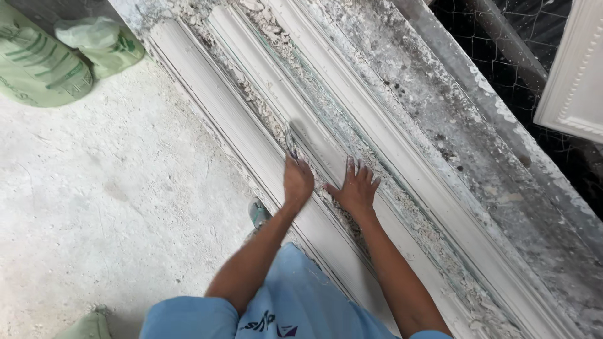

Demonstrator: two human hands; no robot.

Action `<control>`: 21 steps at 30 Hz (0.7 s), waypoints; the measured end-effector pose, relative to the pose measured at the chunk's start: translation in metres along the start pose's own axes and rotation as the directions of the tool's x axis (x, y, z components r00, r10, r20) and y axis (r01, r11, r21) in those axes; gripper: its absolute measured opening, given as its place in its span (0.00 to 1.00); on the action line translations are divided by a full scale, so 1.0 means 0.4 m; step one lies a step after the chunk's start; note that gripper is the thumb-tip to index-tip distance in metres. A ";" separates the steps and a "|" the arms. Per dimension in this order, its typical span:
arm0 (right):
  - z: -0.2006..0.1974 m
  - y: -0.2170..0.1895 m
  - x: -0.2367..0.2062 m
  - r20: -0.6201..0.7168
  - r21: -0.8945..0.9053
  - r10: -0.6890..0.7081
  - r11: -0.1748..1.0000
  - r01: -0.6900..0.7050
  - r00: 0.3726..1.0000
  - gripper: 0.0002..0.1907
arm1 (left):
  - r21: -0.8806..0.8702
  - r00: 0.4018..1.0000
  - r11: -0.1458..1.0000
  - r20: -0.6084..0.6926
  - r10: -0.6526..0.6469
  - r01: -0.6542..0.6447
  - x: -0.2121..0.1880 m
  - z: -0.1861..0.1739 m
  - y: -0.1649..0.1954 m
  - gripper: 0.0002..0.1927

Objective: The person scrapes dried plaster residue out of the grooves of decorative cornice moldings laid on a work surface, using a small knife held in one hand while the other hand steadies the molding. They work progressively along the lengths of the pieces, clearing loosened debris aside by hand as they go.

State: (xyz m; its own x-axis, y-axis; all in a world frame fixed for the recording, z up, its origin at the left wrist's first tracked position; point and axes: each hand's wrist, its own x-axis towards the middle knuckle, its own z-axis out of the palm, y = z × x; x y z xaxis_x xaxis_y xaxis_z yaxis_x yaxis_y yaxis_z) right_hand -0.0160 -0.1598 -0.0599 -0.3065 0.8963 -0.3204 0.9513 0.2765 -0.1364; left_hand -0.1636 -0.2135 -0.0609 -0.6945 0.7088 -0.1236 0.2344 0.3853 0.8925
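A long white plaster moulding [251,135] lies in a crusted mould on a workbench and runs from the upper left to the lower right. My left hand [296,179] is closed around a small flat tool [294,139], a scraper or brush, whose blurred tip rests on the moulding's middle strip. My right hand [357,187] lies flat with fingers spread on the same strip, just to the right of the left hand. Both forearms reach up from the bottom of the view.
The bench surface [452,119] right of the mould is caked with dried plaster. Two green-printed sacks [44,63] lie on the dusty floor at the upper left. A white ornamental panel [575,69] leans at the upper right over wire mesh [502,50]. My sandalled foot [257,212] shows below the bench.
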 end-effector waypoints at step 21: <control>-0.012 -0.021 0.003 -0.031 0.009 0.017 1.000 -0.016 0.999 0.63 | 0.108 0.988 0.984 0.059 -0.145 0.139 0.134 -0.049 0.010 0.30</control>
State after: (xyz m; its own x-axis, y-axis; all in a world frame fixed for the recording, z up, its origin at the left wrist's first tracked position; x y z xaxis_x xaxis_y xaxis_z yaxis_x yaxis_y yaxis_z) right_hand -0.0244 -0.1594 -0.0547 -0.2894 0.9112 -0.2933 0.9558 0.2586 -0.1398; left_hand -0.2133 -0.1857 -0.0555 -0.6796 0.6790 -0.2777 0.2079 0.5413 0.8147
